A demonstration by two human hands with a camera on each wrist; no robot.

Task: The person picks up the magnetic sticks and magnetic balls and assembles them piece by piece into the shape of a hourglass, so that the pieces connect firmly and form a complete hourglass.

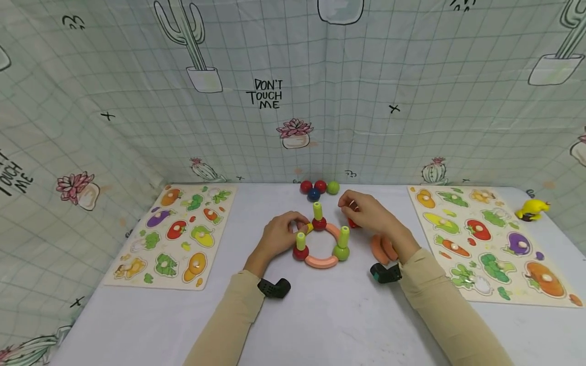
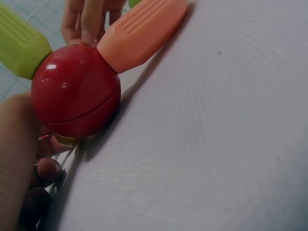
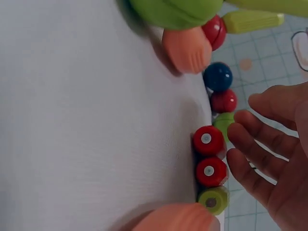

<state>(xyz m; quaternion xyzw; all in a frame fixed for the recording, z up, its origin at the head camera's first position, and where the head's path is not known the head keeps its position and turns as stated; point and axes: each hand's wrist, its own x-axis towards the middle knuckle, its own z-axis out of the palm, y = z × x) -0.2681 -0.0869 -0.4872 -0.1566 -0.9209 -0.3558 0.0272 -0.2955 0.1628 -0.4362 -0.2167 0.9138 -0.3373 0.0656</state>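
Note:
A ring of toy pieces lies on the table: two red balls (image 1: 300, 252) and a green ball (image 1: 341, 252) joined by orange curved pieces (image 1: 322, 262), each ball with a lime-green peg (image 1: 344, 237) standing up from it. At the ring's far left, my left hand (image 1: 280, 235) pinches a yellow piece (image 1: 310, 227) between the red balls; a red ball (image 2: 76, 90) hides most of its fingers in the left wrist view. My right hand (image 3: 276, 144), fingers loosely bent and holding nothing, hovers right of the ring beside small red pieces with white-dotted ends (image 3: 211, 171).
Two loose orange curved pieces (image 1: 379, 250) lie by my right wrist. Behind the ring sit a blue ball (image 1: 313, 194), a loose green ball (image 1: 333, 187) and more red balls. Vegetable puzzle boards flank the work, one left (image 1: 183, 249) and one right (image 1: 458, 231). A yellow toy (image 1: 532, 208) stands far right.

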